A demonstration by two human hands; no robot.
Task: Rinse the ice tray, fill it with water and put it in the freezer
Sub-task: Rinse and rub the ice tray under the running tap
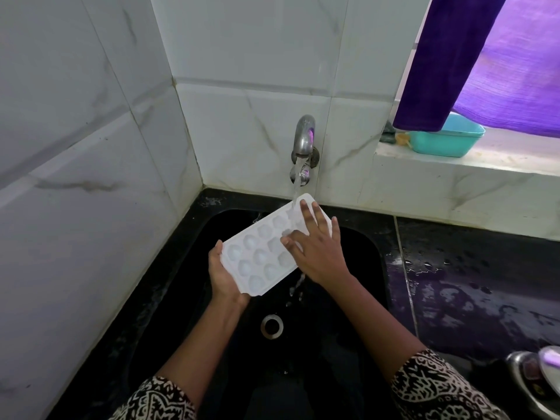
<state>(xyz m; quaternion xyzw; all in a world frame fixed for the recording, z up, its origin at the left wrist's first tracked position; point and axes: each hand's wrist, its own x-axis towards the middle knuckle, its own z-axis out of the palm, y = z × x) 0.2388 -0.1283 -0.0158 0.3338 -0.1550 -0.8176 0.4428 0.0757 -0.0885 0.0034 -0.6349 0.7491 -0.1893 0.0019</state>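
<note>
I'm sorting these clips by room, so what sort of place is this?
Most likely a home kitchen: a wall tap runs water onto an ice tray held over a black sink, which is set in a dark, wet counter with white tiled walls behind.

Left hand (225, 277) grips the ice tray (257, 257); right hand (316, 250) (fingers spread) rests flat on it.

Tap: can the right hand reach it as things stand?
Probably yes. The right hand lies flat on the ice tray, fingers straight, gripping nothing, and the tap sits just above it on the wall with only the water stream between. The left hand grips the tray's near end.
</note>
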